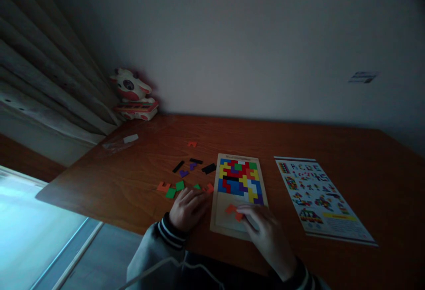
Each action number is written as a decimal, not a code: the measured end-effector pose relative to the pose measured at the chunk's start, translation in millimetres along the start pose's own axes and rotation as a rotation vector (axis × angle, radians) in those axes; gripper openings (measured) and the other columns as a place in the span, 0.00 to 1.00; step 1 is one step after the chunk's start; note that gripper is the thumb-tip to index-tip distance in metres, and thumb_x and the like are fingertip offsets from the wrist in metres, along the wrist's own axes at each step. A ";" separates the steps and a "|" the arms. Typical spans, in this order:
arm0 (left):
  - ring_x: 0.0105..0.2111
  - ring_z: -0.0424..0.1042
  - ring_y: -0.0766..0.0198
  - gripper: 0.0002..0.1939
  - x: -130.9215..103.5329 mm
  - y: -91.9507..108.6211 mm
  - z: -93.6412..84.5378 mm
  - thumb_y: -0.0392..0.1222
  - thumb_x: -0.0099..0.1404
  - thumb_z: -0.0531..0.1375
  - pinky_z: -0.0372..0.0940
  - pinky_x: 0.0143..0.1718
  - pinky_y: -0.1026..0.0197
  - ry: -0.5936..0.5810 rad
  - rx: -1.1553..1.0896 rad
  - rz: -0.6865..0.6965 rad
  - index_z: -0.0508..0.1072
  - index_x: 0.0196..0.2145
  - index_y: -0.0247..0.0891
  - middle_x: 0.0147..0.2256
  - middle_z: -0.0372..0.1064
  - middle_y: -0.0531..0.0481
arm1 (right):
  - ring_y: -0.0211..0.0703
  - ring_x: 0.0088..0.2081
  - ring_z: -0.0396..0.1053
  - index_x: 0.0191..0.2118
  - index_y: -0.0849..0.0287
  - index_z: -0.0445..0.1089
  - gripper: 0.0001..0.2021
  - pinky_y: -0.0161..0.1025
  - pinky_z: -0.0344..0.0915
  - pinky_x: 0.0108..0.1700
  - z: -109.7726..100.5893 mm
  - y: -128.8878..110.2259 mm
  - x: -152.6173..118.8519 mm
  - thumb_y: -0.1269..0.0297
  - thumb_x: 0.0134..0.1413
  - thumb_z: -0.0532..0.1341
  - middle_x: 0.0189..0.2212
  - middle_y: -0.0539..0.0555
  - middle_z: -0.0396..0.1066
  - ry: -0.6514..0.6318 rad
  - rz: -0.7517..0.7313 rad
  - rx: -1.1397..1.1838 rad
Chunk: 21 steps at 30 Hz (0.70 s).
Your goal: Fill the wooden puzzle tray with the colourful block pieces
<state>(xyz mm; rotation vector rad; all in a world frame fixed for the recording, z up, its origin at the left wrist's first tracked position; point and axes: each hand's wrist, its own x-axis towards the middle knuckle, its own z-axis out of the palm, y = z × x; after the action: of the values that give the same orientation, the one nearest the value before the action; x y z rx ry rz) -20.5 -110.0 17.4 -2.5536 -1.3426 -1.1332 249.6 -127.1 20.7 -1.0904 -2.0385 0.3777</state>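
My right hand (265, 232) pinches an orange puzzle piece (231, 209) with a notch in its outline, over the bare lower part of the wooden puzzle board (221, 223). Colourful interlocking pieces (237, 187) cover the upper part of that board. To its left, my left hand (188, 208) lies on the table with fingers loosely stretched out. Just beyond those fingers are green squares (171, 193), a partly hidden green piece (197, 186) and an orange piece (210, 188). Another notched orange piece (163, 186) lies further left.
Several black bars (209, 168) and purple pieces (183, 173) are scattered left of the board on the brown table (299, 144). A printed pattern sheet (320, 201) lies at right. A cow-shaped toy (134, 95) stands at the back left, near a clear plastic bag (114, 145).
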 end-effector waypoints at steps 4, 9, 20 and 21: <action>0.41 0.74 0.59 0.12 4.9 19.5 14.1 0.39 0.68 0.61 0.70 0.44 0.56 -0.046 -0.088 0.051 0.74 0.49 0.40 0.45 0.76 0.45 | 0.46 0.41 0.72 0.42 0.51 0.75 0.14 0.45 0.72 0.44 12.1 -1.7 22.0 0.77 0.57 0.60 0.38 0.52 0.74 -0.059 -0.041 -0.087; 0.45 0.73 0.56 0.11 7.1 22.5 18.4 0.41 0.70 0.59 0.69 0.45 0.54 -0.113 -0.056 0.116 0.76 0.48 0.43 0.45 0.77 0.48 | 0.47 0.41 0.71 0.45 0.48 0.76 0.19 0.47 0.71 0.45 24.5 1.3 25.3 0.80 0.55 0.60 0.38 0.51 0.72 -0.113 -0.007 -0.177; 0.48 0.71 0.51 0.14 8.1 24.5 15.7 0.44 0.71 0.56 0.68 0.46 0.48 -0.208 0.050 0.067 0.74 0.50 0.38 0.50 0.74 0.44 | 0.48 0.46 0.70 0.50 0.53 0.68 0.12 0.48 0.70 0.48 15.2 10.2 -9.3 0.70 0.64 0.55 0.44 0.56 0.70 0.070 0.112 -0.127; 0.49 0.70 0.50 0.15 7.7 24.2 15.9 0.44 0.71 0.56 0.68 0.47 0.48 -0.216 0.061 0.061 0.73 0.51 0.38 0.51 0.73 0.43 | 0.48 0.46 0.70 0.50 0.53 0.68 0.11 0.48 0.70 0.48 14.3 10.0 -10.9 0.69 0.64 0.56 0.44 0.56 0.70 0.070 0.116 -0.123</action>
<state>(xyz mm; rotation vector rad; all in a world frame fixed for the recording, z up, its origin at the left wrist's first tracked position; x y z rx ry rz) 9.2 -114.1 17.3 -2.7156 -1.3061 -0.8126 248.1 -128.6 0.3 -1.2828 -1.9633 0.2705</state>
